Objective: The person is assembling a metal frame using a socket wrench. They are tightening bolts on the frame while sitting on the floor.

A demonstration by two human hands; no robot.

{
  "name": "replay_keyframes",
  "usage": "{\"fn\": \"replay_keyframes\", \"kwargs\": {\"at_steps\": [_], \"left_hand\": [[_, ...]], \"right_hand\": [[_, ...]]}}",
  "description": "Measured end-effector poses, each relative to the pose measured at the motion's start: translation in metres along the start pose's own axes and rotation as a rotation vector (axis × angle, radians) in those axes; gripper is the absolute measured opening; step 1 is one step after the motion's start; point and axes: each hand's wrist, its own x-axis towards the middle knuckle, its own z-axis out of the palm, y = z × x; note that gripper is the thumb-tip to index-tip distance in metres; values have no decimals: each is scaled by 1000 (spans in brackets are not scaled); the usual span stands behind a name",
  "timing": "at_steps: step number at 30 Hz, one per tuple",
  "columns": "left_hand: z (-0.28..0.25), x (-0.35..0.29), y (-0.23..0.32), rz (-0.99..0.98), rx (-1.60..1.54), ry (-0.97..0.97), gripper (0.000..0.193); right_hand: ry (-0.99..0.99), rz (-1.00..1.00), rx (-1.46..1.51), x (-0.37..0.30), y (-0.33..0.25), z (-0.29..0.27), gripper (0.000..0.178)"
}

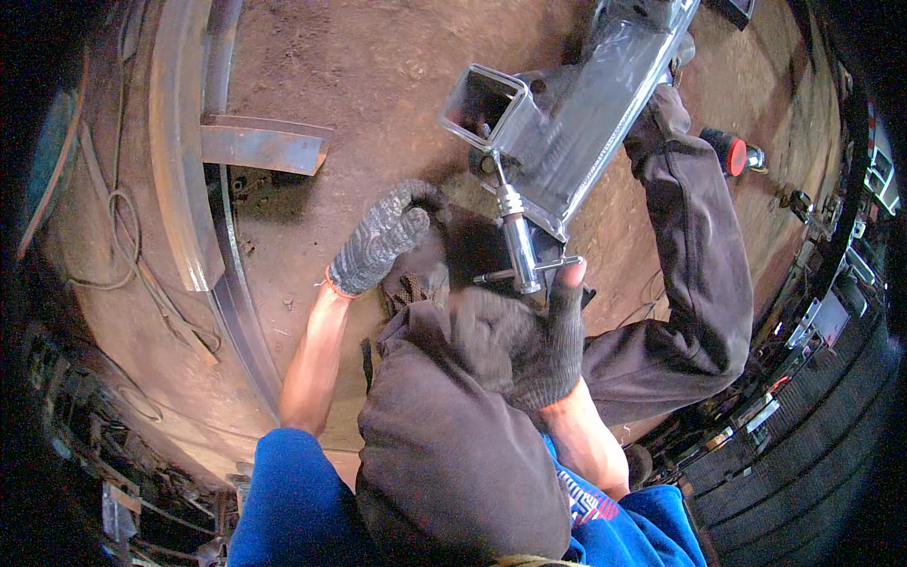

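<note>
A chrome T-handle tap wrench [518,238] stands tilted against a welded steel piece [590,123], its thin tip at the rim of the piece's square tube end [484,106]. My right hand [534,345], in a dark grey knit glove with the thumb tip bare, is beside the wrench's crossbar. The thumb is at the bar's right end; its fingers are smeared by motion. My left hand [378,241], in a grey mottled knit glove, hovers left of the wrench, fingers loosely curved and apart from the thumb, with nothing in it. Its fingertips overlap a dark area.
My bent legs in dark trousers [694,236] flank the steel piece. Long steel bars [179,142] and a short curved plate [265,146] lie at left, near a thin cable [123,222]. A red-faced round tool part [726,151] is at right. Metal clutter lines both edges.
</note>
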Motion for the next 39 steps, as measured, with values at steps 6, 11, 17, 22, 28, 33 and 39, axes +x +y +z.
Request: {"fn": "replay_keyframes", "kwargs": {"at_steps": [6,11,17,22,28,33,39], "left_hand": [[2,1,-8,6,74,36,31],[-3,-4,-22,50,101,22,33],[-2,-4,-8,8,53,-2,33],[-8,-3,-9,-37,131,-5,35],[2,-1,11,-43,47,22,32],[-3,-5,6,-223,106,82,31],[-8,1,-4,-191,76,65,35]], "right_hand": [[-503,49,432,23,1,-5,50],[571,-927,-1587,24,-9,-10,28],[420,-714,-1108,0,-7,-6,59],[193,-29,-25,-1,-11,16,71],[514,-1040,-1526,26,-3,-15,23],[650,-854,-1787,4,-14,10,24],[-110,51,225,2,-14,-5,71]]}}
